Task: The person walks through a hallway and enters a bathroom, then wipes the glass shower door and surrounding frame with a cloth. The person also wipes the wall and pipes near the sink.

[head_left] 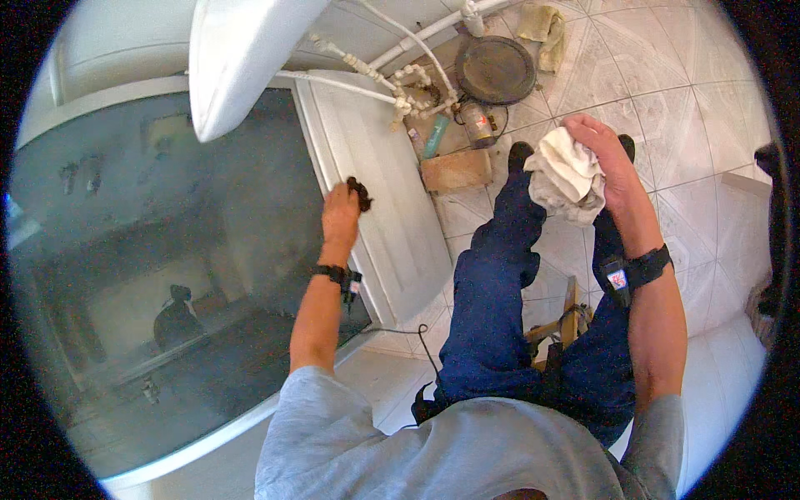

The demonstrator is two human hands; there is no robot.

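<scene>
My left hand is closed around a dark brown, tangled clump that looks like a metal scouring pad. It is at the white rim of a large tub-like fixture with a dark, reflective surface. Whether the clump touches the rim I cannot tell. Over my knees, my right hand grips a bunched, off-white cloth, its fingers partly hidden along the cloth's far side.
A white sink overhangs the tub's far end. White pipes run beside it. On the tiled floor are a dark round basin, a jar, a teal tube, a brick and a yellowish rag. A wooden stool shows between my legs.
</scene>
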